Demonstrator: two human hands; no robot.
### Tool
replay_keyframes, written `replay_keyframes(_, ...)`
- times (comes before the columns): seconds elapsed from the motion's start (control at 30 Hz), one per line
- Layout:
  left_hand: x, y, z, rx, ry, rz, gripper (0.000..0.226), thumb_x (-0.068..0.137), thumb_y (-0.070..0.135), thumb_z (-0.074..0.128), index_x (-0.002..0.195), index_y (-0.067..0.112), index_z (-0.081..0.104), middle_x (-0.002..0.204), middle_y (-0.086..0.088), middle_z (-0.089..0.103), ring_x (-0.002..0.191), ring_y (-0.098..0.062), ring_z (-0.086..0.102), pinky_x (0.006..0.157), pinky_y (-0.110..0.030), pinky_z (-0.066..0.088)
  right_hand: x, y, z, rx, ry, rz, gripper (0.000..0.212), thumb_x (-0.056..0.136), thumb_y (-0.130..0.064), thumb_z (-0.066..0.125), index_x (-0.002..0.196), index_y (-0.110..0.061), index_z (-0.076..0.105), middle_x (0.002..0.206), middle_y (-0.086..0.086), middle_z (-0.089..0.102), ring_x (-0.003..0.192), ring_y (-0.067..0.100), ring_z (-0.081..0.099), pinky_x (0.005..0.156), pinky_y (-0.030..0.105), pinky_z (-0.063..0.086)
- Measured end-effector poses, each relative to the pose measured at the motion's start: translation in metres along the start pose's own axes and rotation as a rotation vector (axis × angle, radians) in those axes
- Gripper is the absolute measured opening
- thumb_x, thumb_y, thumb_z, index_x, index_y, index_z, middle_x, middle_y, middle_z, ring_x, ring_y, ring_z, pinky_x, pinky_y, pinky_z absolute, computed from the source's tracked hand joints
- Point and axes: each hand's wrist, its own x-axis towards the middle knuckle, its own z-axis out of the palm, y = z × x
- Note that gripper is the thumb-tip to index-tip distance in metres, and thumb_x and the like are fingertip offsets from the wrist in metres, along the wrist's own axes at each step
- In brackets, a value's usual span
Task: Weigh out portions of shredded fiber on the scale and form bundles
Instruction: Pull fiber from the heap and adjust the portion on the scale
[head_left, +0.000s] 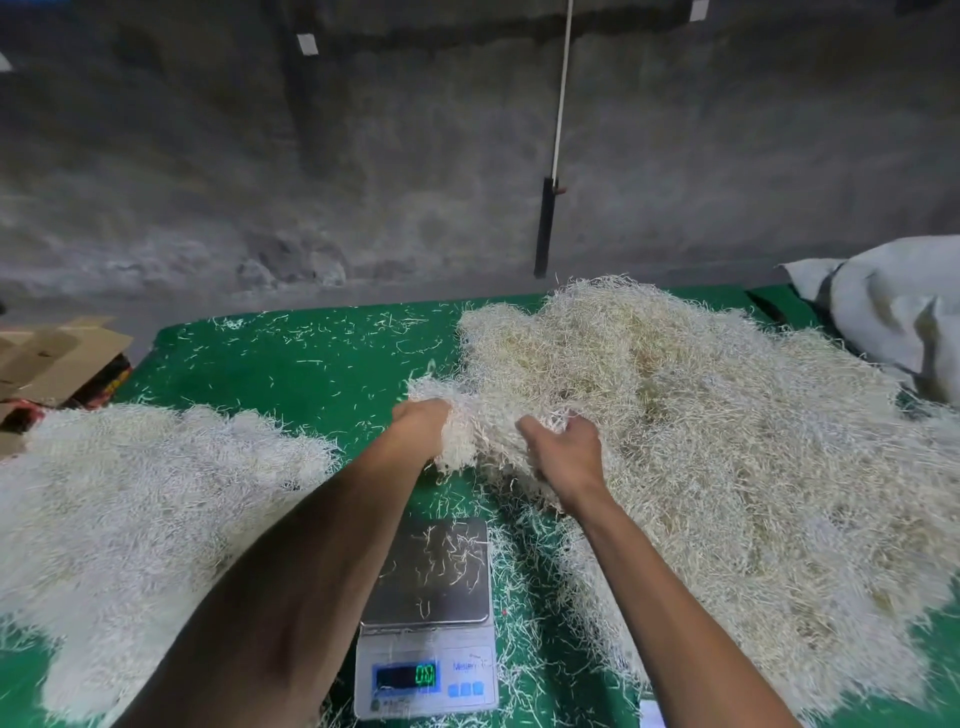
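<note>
Both hands, left (421, 423) and right (563, 449), grip a clump of shredded fiber (483, 431) pulled from the large pile (701, 415); next, probably lowering it onto the near-bare scale (431, 571) beneath the grip.

- A single view, taken from the person's head, looking forward and down over the green-covered desk (322, 364).
- Both forearms enter from the bottom edge and reach away from the lens, so the hands (421, 423) sit near the middle of the frame.
- The digital scale (428, 618) lies close under the camera, low and centre, its display facing the viewer.
- The wide-angle lens bends the desk's far edge and takes in the grey wall (363, 182) beyond, filling the upper part of the frame.
- Fiber heaps run off the left and right edges.
- There is no second view to share the scene with.
</note>
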Motion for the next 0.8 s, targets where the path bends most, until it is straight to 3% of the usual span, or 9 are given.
replay_keyframes(0.07, 0.003, -0.003, -0.003, -0.055, -0.092, -0.028, 0.049, 0.095, -0.003, 0.056, 0.142, 0.005, 0.042, 0.089, -0.002, 0.049, 0.073, -0.013, 0.052, 0.057, -0.022, 0.044, 0.002, 0.003, -0.006, -0.001, 0.001, 0.009, 0.052, 0.090, -0.034, 0.072, 0.129, -0.010, 0.049, 0.044, -0.002, 0.050, 0.034, 0.011, 0.045, 0.056, 0.034, 0.061)
replay_keyframes(0.2, -0.002, -0.007, 0.005, 0.017, -0.154, -0.038, 0.068, 0.093, -0.005, 0.055, 0.154, 0.009, 0.029, 0.091, 0.000, 0.043, 0.070, -0.012, 0.048, 0.049, -0.022, 0.036, 0.007, 0.019, -0.015, -0.010, 0.037, 0.043, 0.078, 0.082, -0.034, 0.078, 0.142, 0.003, 0.044, 0.039, -0.004, 0.047, 0.033, 0.010, 0.043, 0.048, 0.022, 0.050)
replay_keyframes(0.27, -0.007, -0.013, 0.003, -0.017, -0.162, 0.010, 0.067, 0.091, -0.004, 0.061, 0.151, 0.010, 0.033, 0.088, 0.001, 0.042, 0.070, -0.011, 0.048, 0.048, -0.022, 0.036, 0.013, 0.032, -0.027, 0.075, 0.069, 0.120, 0.070, 0.074, -0.038, 0.084, 0.126, -0.004, 0.052, 0.041, -0.003, 0.040, 0.033, 0.012, 0.040, 0.056, 0.027, 0.049)
replay_keyframes(0.37, -0.012, -0.014, 0.002, -0.042, -0.161, 0.025, 0.067, 0.093, -0.002, 0.064, 0.151, 0.012, 0.033, 0.083, 0.004, 0.036, 0.068, -0.009, 0.043, 0.047, -0.022, 0.033, 0.023, 0.043, -0.040, 0.136, 0.139, 0.209, 0.041, 0.088, -0.033, 0.076, 0.112, -0.012, 0.049, 0.044, -0.002, 0.037, 0.034, 0.013, 0.037, 0.064, 0.032, 0.053)
replay_keyframes(0.47, -0.010, -0.019, -0.007, 0.080, -0.104, 0.063, 0.067, 0.093, 0.000, 0.065, 0.150, 0.011, 0.031, 0.090, -0.001, 0.042, 0.072, -0.011, 0.045, 0.053, -0.023, 0.042, 0.029, 0.051, -0.058, 0.107, 0.263, 0.220, 0.039, 0.091, -0.024, 0.075, 0.115, -0.018, 0.044, 0.052, -0.001, 0.042, 0.038, 0.014, 0.039, 0.045, 0.028, 0.046)
replay_keyframes(0.53, -0.001, -0.031, -0.031, 0.070, -0.051, 0.048, 0.072, 0.090, -0.002, 0.068, 0.149, 0.011, 0.030, 0.111, -0.012, 0.051, 0.081, -0.018, 0.049, 0.073, -0.031, 0.055, 0.027, 0.069, -0.089, -0.092, 0.410, 0.201, 0.028, 0.092, -0.021, 0.075, 0.086, -0.014, 0.049, 0.054, -0.002, 0.042, 0.040, 0.012, 0.037, 0.038, 0.022, 0.035)
replay_keyframes(0.6, 0.002, -0.038, -0.051, -0.035, 0.012, -0.015, 0.075, 0.088, -0.006, 0.067, 0.151, 0.011, 0.030, 0.125, -0.019, 0.051, 0.084, -0.019, 0.048, 0.084, -0.034, 0.057, 0.025, 0.090, -0.115, -0.309, 0.469, 0.145, 0.038, 0.093, -0.025, 0.075, 0.072, -0.015, 0.046, 0.057, -0.002, 0.042, 0.042, 0.010, 0.037, 0.036, 0.016, 0.029)
replay_keyframes(0.7, -0.019, -0.021, -0.045, -0.191, -0.074, -0.008, 0.069, 0.094, -0.009, 0.057, 0.154, 0.009, 0.028, 0.134, -0.022, 0.050, 0.071, -0.012, 0.041, 0.049, -0.022, 0.048, 0.017, 0.085, -0.100, -0.387, 0.232, -0.040, 0.034, 0.094, -0.046, 0.069, 0.083, -0.020, 0.049, 0.059, -0.004, 0.048, 0.033, -0.002, 0.043, 0.034, 0.010, 0.029)
replay_keyframes(0.8, -0.025, -0.012, -0.016, -0.324, -0.146, -0.066, 0.065, 0.089, -0.009, 0.062, 0.145, 0.009, 0.035, 0.106, -0.009, 0.054, 0.076, -0.012, 0.046, 0.053, -0.021, 0.035, 0.017, 0.059, -0.066, -0.781, 0.029, -0.165, 0.044, 0.099, -0.061, 0.050, 0.102, -0.017, 0.049, 0.072, -0.004, 0.052, 0.057, 0.006, 0.051, 0.051, 0.020, 0.042)
